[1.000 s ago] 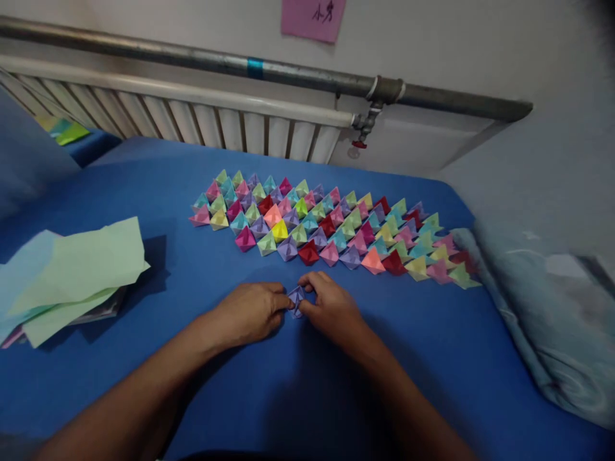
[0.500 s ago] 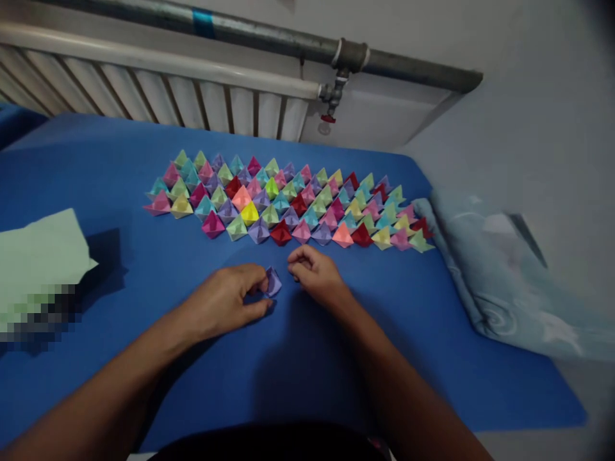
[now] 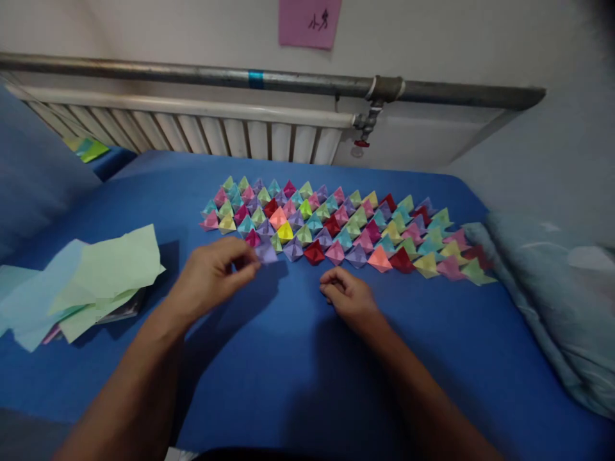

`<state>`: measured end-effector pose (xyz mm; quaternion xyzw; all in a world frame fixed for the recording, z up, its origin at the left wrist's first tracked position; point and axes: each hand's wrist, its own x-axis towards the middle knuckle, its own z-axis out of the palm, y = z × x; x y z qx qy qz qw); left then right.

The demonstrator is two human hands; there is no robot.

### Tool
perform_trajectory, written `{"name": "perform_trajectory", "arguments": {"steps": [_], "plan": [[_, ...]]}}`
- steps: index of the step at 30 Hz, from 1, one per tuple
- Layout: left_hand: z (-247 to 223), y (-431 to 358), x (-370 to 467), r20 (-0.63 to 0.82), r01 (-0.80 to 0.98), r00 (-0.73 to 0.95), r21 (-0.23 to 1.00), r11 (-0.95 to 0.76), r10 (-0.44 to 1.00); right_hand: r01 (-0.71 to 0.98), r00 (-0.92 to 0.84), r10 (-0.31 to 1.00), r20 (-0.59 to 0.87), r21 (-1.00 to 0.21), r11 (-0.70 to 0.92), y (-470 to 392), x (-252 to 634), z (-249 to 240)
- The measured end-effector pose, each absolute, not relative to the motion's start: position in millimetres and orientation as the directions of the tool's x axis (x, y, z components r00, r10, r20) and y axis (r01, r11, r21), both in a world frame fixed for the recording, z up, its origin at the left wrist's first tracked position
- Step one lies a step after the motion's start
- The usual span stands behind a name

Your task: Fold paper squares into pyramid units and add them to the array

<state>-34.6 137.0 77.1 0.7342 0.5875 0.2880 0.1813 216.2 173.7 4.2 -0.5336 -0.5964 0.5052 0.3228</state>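
My left hand pinches a purple folded paper boat between thumb and fingers, held up in front of the nearest row's left end. Behind it, rows of small paper boats in pink, green, red, yellow, blue and purple stand close together on the blue surface. The purple boat partly covers a magenta one and a green one. My right hand rests on the blue surface just in front of the rows, fingers curled in. Whether anything is inside those curled fingers is hidden.
Loose sheets of green and blue paper lie in a pile at the left. A folded grey-blue blanket lies at the right, against the rows' end. Along the back wall run a radiator and a metal pipe with a red-handled valve.
My left hand has lifted the purple boat from the blue surface toward the left end of the front row. The right hand stays curled. The view has tilted up and turned left.
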Motion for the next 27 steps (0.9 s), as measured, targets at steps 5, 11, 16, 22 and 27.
{"name": "perform_trajectory", "arguments": {"steps": [5, 11, 16, 22, 27], "plan": [[72.8, 150.9, -87.6, 0.207, 0.857, -0.201, 0.511, 0.07, 0.957, 0.317, -0.218, 0.966, -0.137, -0.946, -0.062, 173.3, 215.0, 4.7], [48.1, 166.9, -94.2, 0.112, 0.873, -0.2, 0.471, 0.125, 0.974, 0.353, -0.225, 0.968, -0.112, -0.935, -0.026, 174.0, 217.0, 0.3], [38.9, 171.7, -94.2, 0.124, 0.886, -0.151, 0.457, 0.079, 0.981, 0.355, -0.235, 0.965, -0.115, -0.935, -0.025, 173.4, 216.5, 2.0], [29.3, 176.1, -95.9, 0.148, 0.895, -0.124, 0.443, 0.046, 0.981, 0.376, -0.23, 0.969, -0.088, -0.927, 0.005, 172.8, 215.5, 3.7], [25.7, 178.7, -96.7, 0.16, 0.903, -0.106, 0.428, 0.028, 0.981, 0.397, -0.227, 0.97, -0.084, -0.918, 0.013, 172.6, 215.7, 3.3]]}}
